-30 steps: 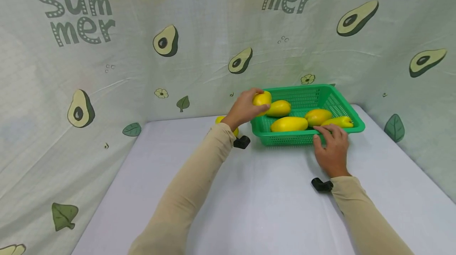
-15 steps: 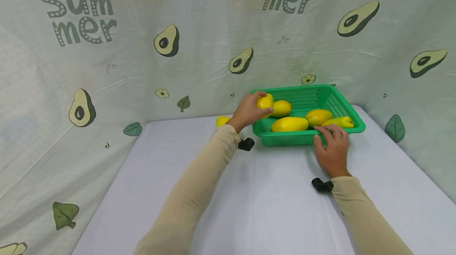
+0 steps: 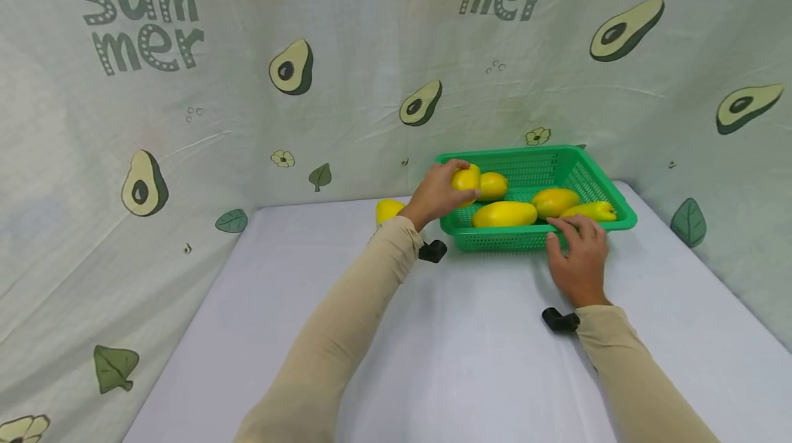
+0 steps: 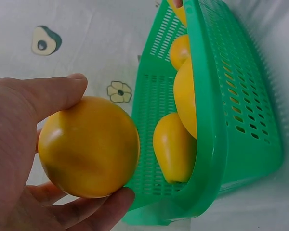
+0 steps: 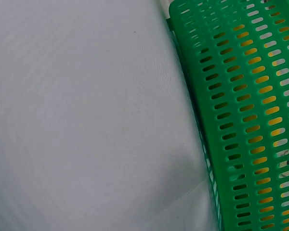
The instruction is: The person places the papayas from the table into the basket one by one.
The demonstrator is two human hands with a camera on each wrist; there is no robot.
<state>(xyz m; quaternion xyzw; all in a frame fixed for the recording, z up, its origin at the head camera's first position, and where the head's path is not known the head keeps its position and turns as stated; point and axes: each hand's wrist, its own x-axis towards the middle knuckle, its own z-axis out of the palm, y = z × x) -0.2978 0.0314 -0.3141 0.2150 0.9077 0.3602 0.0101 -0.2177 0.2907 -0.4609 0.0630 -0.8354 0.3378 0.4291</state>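
Observation:
My left hand (image 3: 438, 194) grips a smooth yellow mango (image 3: 467, 183), thumb on one side and fingers on the other. It holds the mango above the left end of a green plastic basket (image 3: 498, 242). The left wrist view shows the mango (image 4: 89, 147) end-on, looking round, beside the basket's rim (image 4: 209, 120). My right hand (image 3: 580, 261) holds the basket's front rim, fingers over the edge and thumb against the outside. Inside the basket lie several yellow fruits, among them a long mango (image 3: 504, 214) at the front. The right wrist view shows no hand, only the slotted basket wall (image 5: 245, 115).
Another yellow fruit (image 3: 388, 210) lies on the white tabletop (image 3: 470, 333), left of the basket and partly hidden by my left forearm. A printed cloth (image 3: 359, 51) hangs behind the table. Each wrist bears a black device (image 3: 559, 320).
My left hand has shifted slightly right with the mango, further over the basket's left end. The right hand stays at the front rim, and the basket keeps its place.

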